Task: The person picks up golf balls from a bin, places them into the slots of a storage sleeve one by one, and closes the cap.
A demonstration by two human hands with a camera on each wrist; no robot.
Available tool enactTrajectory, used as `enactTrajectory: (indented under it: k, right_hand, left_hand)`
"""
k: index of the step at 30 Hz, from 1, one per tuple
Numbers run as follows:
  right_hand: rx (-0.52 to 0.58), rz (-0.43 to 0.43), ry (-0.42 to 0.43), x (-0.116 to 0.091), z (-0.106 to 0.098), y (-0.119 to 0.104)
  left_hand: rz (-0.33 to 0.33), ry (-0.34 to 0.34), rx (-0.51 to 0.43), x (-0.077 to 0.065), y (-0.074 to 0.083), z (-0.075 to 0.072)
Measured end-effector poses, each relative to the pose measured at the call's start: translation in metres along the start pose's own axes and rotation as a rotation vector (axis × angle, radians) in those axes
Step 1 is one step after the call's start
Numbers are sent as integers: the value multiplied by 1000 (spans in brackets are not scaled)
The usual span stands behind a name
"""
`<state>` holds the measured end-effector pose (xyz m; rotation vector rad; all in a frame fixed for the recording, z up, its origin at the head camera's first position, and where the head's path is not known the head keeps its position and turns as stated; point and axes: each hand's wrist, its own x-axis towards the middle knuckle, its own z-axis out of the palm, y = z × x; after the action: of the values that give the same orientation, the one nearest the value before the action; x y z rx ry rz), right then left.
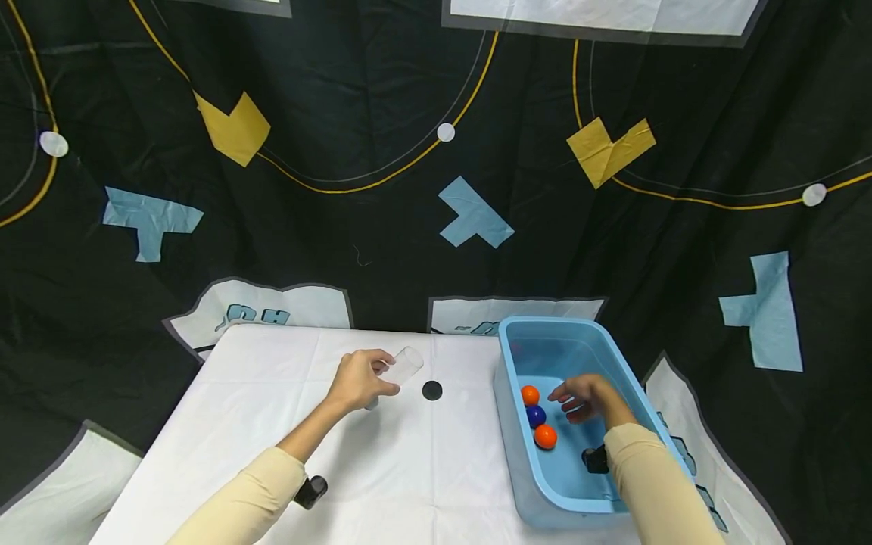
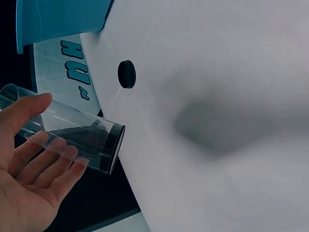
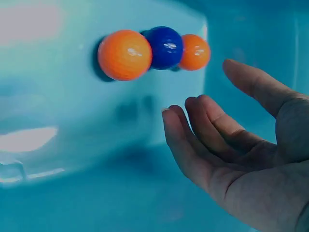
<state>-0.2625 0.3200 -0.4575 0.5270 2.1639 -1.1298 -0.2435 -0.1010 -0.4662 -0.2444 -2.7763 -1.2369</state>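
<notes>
Above the white table, my left hand (image 1: 361,380) grips a clear plastic tube (image 1: 404,366) between thumb and fingers. In the left wrist view the tube (image 2: 77,128) lies tilted across the fingers, a black cap (image 2: 113,149) on its far end. A black disc (image 1: 432,390) lies on the table just right of that hand. My right hand (image 1: 587,397) is inside the blue bin (image 1: 507,454), fingers loosely bent around nothing. Beside its fingertips, a dark blue ball (image 3: 166,47) sits between two orange balls, the nearer (image 3: 124,55) and the farther (image 3: 195,52), in a row on the bin floor.
The bin's walls rise around the right hand, and it stands at the right side of the white table (image 1: 272,393). A dark curtain (image 1: 368,250) with yellow and light blue tape shapes hangs behind the table.
</notes>
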Motion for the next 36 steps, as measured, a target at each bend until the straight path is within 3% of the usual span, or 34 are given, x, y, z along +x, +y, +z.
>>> enactTrajectory:
  k: [12, 19, 36]
  right_hand:
    - [36, 139, -24, 14, 16, 17]
    - [38, 129, -44, 15, 24, 21]
    - [100, 175, 6, 27, 35, 30]
  left_hand:
    - [27, 5, 26, 1, -1, -1]
    - [20, -8, 33, 2, -4, 1]
    - [8, -16, 54, 1, -4, 2]
